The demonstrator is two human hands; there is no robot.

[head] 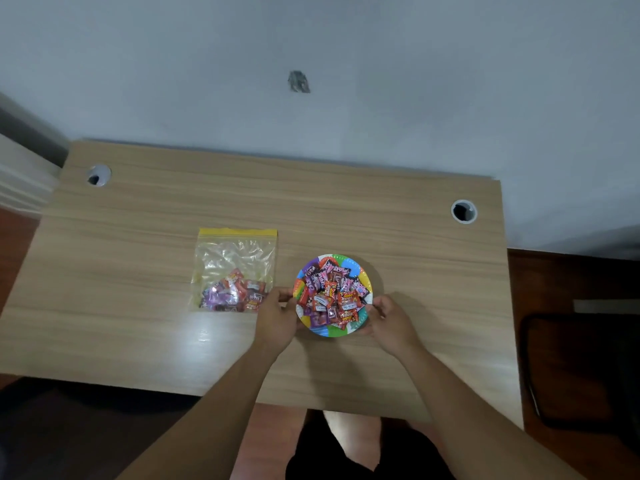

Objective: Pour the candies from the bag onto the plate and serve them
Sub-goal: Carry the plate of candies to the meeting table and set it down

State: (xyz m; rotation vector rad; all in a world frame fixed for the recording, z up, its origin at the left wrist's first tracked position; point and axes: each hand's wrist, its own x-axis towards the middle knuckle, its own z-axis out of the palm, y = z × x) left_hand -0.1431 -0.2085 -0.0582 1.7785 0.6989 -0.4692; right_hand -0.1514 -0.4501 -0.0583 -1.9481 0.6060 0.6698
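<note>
The plate [364, 278] is showing a round rim of bright coloured segments, blue, green, yellow, orange and purple, and it is sitting on the wooden counter [346, 220] a little right of centre, toward the near edge. Wrapped candies [332, 296] in red, purple and pink wrappers are lying piled across it, covering most of its middle.

Both bare forearms are reaching in from the near side. The left hand [277, 320] is resting at the plate's left edge, its fingers [282, 293] curling onto the rim there. The right hand [391, 318] is meeting the near right edge, its fingers [375, 304] closing on the rim. So the plate is being held between the two hands, one at each side; whether it is lifting off the counter cannot be told.

To the left of the plate, just beside the left hand, the clear bag [235, 268] with a yellow zip strip along its far edge is lying flat on the counter. Its far half is looking see-through and crumpled, while a smaller heap of wrapped sweets [235, 294] is sitting in its near end.
</note>
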